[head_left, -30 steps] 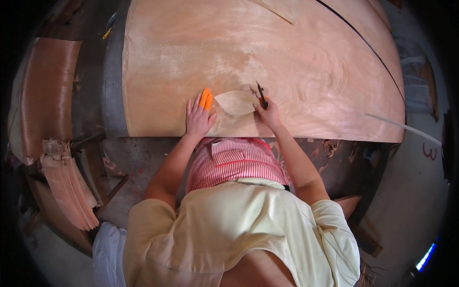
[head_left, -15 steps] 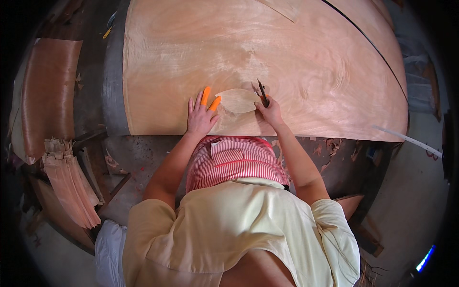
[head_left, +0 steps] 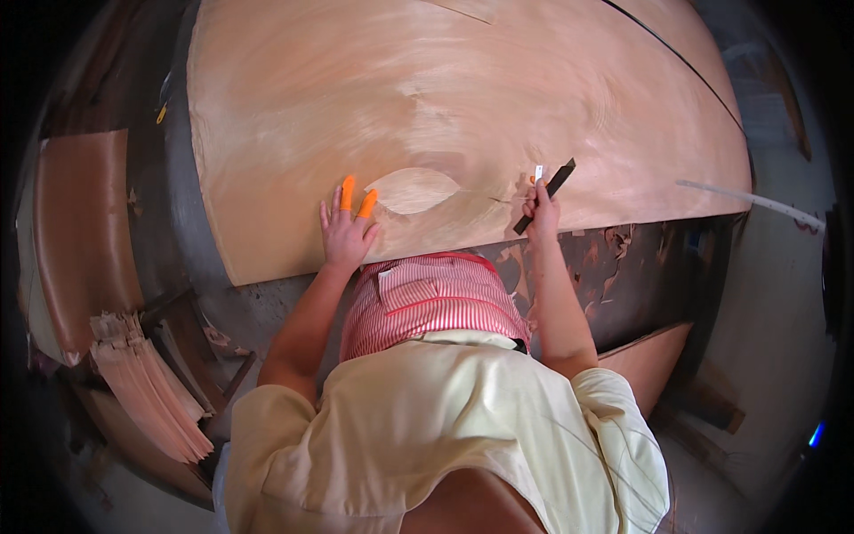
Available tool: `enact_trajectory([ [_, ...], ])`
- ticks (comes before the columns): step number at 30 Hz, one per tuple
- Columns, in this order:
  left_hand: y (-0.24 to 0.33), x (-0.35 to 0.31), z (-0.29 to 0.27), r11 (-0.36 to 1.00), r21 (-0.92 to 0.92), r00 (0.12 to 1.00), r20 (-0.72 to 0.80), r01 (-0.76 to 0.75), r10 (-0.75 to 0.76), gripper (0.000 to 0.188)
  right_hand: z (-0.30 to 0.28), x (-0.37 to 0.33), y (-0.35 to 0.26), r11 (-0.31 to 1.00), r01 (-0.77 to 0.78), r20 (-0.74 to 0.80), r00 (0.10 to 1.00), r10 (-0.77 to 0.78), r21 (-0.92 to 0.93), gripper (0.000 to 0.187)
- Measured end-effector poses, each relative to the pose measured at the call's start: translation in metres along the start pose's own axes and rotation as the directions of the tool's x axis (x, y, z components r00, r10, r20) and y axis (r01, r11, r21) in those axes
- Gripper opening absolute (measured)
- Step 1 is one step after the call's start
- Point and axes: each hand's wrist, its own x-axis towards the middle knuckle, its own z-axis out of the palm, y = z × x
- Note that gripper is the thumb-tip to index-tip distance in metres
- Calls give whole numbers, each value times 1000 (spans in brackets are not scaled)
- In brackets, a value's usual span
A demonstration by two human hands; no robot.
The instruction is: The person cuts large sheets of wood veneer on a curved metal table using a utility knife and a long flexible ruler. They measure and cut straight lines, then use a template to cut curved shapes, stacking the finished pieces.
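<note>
Since the earlier frame, the right hand (head_left: 540,214) has moved away from the right tip of the pale leaf-shaped patch (head_left: 416,190) and is now well apart from it. Its grip is closed around a dark bar-shaped tool (head_left: 559,181), tilted up to the right; a small white strip (head_left: 538,172) shows by the fingers. The patch lies on the large wood sheet (head_left: 356,107), between both hands. The left hand (head_left: 345,236), fingers spread, grips nothing and rests on the sheet just beside the patch's left tip, orange covers (head_left: 347,193) on two fingers.
</note>
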Motion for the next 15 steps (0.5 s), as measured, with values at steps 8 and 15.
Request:
enact_trajectory([
  [8, 11, 13, -32, 991, -109, 996, -34, -80, 77, 62, -13, -61, -49, 823, -287, 334, 810, 482, -491, 11],
  [15, 84, 59, -2, 910, -230, 920, 107, -345, 376, 68, -14, -67, 7, 862, -460, 350, 788, 507, -215, 12],
])
